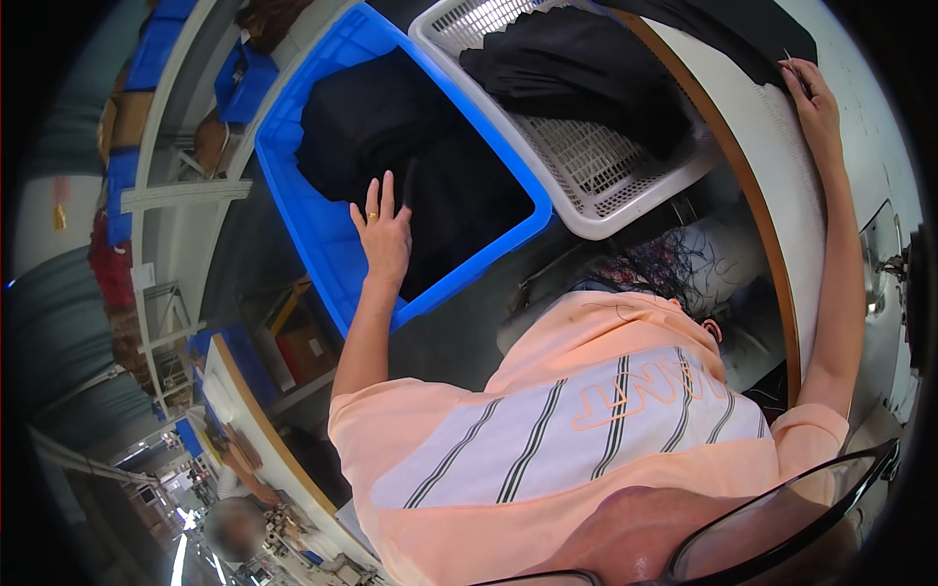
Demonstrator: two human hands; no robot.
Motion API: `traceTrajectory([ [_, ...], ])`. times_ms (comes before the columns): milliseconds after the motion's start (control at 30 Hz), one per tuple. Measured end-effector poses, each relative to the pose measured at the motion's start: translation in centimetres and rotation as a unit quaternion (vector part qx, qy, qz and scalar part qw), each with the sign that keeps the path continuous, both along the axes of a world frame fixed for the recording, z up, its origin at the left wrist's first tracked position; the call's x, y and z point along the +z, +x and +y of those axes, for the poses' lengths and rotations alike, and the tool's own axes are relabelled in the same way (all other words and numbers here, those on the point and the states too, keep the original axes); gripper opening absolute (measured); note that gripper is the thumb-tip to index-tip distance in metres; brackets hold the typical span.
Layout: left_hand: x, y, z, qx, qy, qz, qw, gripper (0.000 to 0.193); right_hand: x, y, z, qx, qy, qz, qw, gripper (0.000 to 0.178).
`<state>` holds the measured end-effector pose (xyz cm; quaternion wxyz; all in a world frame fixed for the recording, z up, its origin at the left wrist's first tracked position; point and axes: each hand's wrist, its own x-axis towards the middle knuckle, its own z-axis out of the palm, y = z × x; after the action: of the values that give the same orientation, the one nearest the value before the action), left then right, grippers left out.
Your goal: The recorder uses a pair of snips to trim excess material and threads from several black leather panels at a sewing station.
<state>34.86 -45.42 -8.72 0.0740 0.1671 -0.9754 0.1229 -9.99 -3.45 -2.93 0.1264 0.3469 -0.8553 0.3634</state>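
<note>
So there's a big heap of soft black cloth [376,107] sitting inside a bright blue, rectangular plastic bin [322,234], taking up a lot of it. The left hand [386,239] reaches in over the bin's near side, with a gold-coloured ring [372,216] on one finger. Its grip looks pretty loose, a few fingers stretched out and spread over the heap, but honestly I can't tell if the thumb side is pinching the dark strip right by it.

Right beside the bin, on its right, is a pale grey slatted plastic basket [604,230] with a rumpled black fabric bundle [576,73] in it. Further right of the bin, past that basket, there's a white counter with a brown edge [743,107], and a flat piece of black fabric [743,34] lies on its far part. The right hand [816,103] is over there, grip closed, fingertips pinching a slim silver metal piece [788,61] next to that fabric. Too small to say what it is.

Below the bin and to the right: a peach short-sleeved shirt [586,322] and a tangle of dark threads [684,269]. Well off to the bin's lower left, another person [234,479].
</note>
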Motion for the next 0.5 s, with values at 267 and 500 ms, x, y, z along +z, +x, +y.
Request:
traceTrajectory([
  [267, 1.8, -1.6, 3.7, -0.179, 0.177, 0.058, 0.966, 0.04, -0.4, -0.6, 0.3, -0.003, -0.001, -0.002, 1.0, 0.025],
  [500, 3.1, 0.1, -1.3, 0.256, 0.717, 0.191, 0.62, 0.018, -0.8, -0.7, 1.0, -0.003, 0.008, 0.01, 1.0, 0.025],
])
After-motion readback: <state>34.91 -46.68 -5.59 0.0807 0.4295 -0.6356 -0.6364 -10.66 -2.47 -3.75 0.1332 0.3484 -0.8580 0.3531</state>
